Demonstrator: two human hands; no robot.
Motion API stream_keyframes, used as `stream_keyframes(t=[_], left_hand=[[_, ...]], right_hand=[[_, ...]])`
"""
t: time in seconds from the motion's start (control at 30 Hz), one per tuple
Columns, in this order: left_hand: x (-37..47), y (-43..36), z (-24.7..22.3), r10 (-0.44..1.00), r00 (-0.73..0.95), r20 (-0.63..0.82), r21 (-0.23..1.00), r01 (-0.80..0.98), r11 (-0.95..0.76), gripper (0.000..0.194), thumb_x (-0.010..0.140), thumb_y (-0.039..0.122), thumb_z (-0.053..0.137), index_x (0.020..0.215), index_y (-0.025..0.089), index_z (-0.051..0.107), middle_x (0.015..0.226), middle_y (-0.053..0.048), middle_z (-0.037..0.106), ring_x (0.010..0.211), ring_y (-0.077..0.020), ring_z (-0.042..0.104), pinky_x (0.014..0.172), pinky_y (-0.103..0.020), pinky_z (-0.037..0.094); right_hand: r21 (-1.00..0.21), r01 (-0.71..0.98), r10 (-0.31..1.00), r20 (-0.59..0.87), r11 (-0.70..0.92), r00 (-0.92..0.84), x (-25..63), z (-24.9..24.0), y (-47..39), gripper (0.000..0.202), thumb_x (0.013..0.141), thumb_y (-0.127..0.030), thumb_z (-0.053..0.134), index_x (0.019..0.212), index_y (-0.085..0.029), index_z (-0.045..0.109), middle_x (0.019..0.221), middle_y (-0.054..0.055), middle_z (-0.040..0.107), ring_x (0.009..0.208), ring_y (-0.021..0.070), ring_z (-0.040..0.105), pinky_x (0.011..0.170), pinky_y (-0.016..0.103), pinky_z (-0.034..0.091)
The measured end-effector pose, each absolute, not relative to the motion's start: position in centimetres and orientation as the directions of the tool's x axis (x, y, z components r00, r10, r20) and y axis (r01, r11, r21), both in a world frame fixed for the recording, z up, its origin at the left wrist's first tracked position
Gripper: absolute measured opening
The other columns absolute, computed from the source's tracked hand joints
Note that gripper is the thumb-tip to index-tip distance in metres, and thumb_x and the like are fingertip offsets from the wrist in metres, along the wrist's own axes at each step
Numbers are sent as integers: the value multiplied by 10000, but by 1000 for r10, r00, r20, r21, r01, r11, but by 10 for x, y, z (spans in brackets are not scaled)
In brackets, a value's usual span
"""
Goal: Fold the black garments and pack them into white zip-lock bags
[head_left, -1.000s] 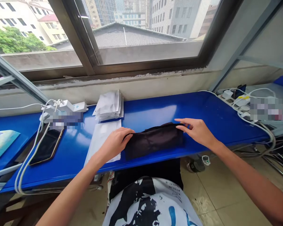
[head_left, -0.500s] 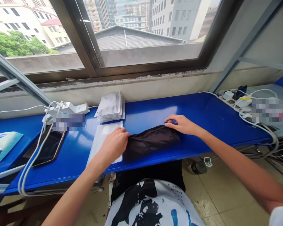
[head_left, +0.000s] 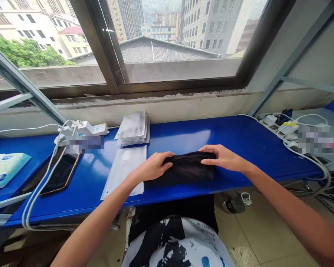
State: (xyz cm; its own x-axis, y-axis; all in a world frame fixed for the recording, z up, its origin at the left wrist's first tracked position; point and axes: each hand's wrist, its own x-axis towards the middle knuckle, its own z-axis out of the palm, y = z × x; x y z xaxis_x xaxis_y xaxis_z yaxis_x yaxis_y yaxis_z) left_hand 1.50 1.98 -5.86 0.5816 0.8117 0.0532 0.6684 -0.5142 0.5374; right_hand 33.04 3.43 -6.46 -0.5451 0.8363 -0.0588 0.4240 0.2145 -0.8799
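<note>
A black fabric pouch [head_left: 186, 172] lies near the front edge of the blue table [head_left: 239, 144]. My left hand [head_left: 157, 165] grips its upper left edge, thumb on the near side and fingers behind. On the upper right edge, my right hand [head_left: 221, 157] pinches the fabric the same way. To the left of the pouch lies a flat white plastic bag [head_left: 126, 163], partly behind my left forearm. A stack of white packets [head_left: 133, 128] sits just beyond that bag.
A phone [head_left: 61, 172], white cables [head_left: 41, 193], a power strip [head_left: 100, 129] and a tissue pack [head_left: 7, 168] are on the left. More chargers [head_left: 289, 128] sit at the right. Below the table, a bottle [head_left: 235, 205] is on the floor. Metal posts rise on both sides.
My left hand has moved right along the pouch's top edge, and my right hand has closed on its right part. The pouch now lies straighter, its top edge nearly level.
</note>
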Motion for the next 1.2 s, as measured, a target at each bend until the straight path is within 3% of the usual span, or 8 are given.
stream_keyframes(t=[0.17,0.3,0.47,0.53,0.7,0.8,1.0,1.2], left_hand=[[27,-5,-42,773,594,223,308,710,-634,220,985,262,627,1174,215,729,963,-77,737,1033,-296,615,899,-411,512],[32,-36,-20,826,528,195,242,791,-563,190,988,114,517,946,210,676,899,-48,693,725,-209,616,614,-318,421],[26,-56,2,792,604,93,577,615,-537,227,959,112,567,1116,243,665,956,-18,706,744,-173,642,657,-279,463],[22,-57,0,762,639,106,739,462,-490,100,979,296,653,1045,234,695,969,-23,687,795,-167,630,717,-271,491],[21,-56,-41,798,592,114,946,180,-270,431,978,522,624,739,163,624,825,-28,548,747,-145,513,682,-270,453],[21,-52,-60,861,494,125,980,71,-183,437,944,497,681,687,151,608,812,-21,491,716,-129,466,627,-255,414],[8,-40,-51,895,366,254,940,123,-317,324,814,337,843,699,154,602,1069,-83,563,967,-186,558,745,-256,461],[3,-31,-32,867,466,177,904,271,-330,325,869,270,762,686,159,518,913,-24,640,746,-112,513,646,-231,378]], right_hand=[[-795,471,880,159,383,-448,320,-33,-1,391,923,-532,701,1151,-220,760,1081,59,785,970,252,734,838,335,598],[-683,479,825,360,552,-437,314,-14,-39,280,918,-402,746,1173,-290,772,1080,23,801,959,229,764,874,318,619],[-651,384,727,403,655,-556,314,-2,-67,299,945,-349,722,1242,-361,752,991,12,802,838,199,758,766,299,622],[-732,369,777,342,573,-529,315,-4,-60,345,896,-400,781,1233,-326,757,1001,36,795,880,219,752,801,310,612],[-949,198,805,85,245,-587,301,-40,-9,349,827,-506,820,951,-199,708,1146,100,716,1093,249,687,954,345,550],[-987,90,746,42,136,-665,284,-64,14,357,818,-486,833,896,-206,626,1309,109,635,1276,247,582,1056,351,473],[-993,25,691,63,116,-721,271,-64,12,377,845,-436,814,809,-202,521,790,-27,521,756,125,498,703,239,431],[-950,35,732,215,311,-647,271,-46,3,234,893,-332,775,955,-223,578,1002,17,600,947,159,582,851,284,475]])
